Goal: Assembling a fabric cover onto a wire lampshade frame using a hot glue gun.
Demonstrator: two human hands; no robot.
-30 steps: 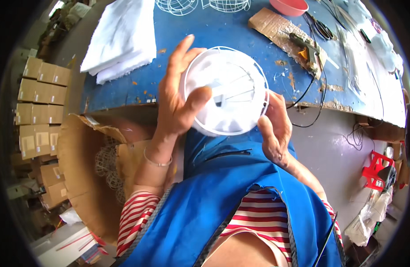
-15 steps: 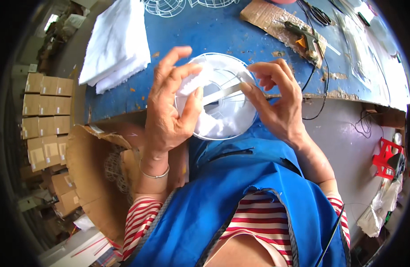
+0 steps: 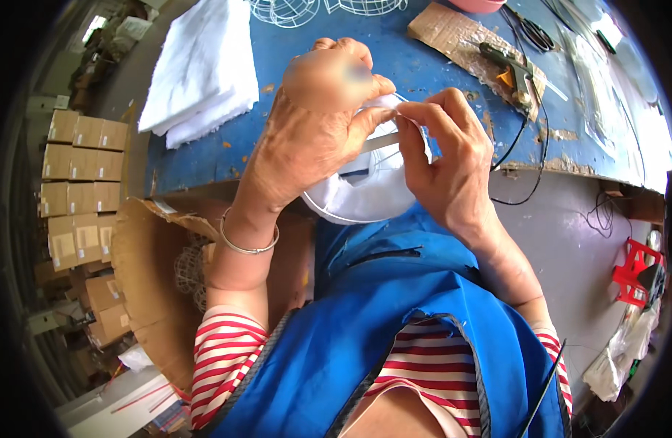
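A round white fabric-covered wire frame [image 3: 365, 191] is held over the near edge of the blue table [image 3: 336, 44], above my lap. My left hand [image 3: 306, 131] arches over its top, fingers curled down onto the rim and the white fabric. My right hand [image 3: 442, 164] grips the frame's right side, thumb and forefinger pinching the fabric at the rim right beside my left fingertips. A wire spoke shows between the two hands. Most of the frame's upper half is hidden by my hands.
A stack of white fabric sheets [image 3: 204, 66] lies on the table's left. Bare white wire frames [image 3: 285, 11] stand at the far edge. A glue gun [image 3: 515, 69] rests on cardboard [image 3: 452, 33] at right, its cord trailing off the table. Cardboard boxes [image 3: 80, 153] sit stacked at left.
The frame tilted from facing me to edge-down over my lap. My left hand moved from behind it to over its top, and my right hand came up to pinch the rim.
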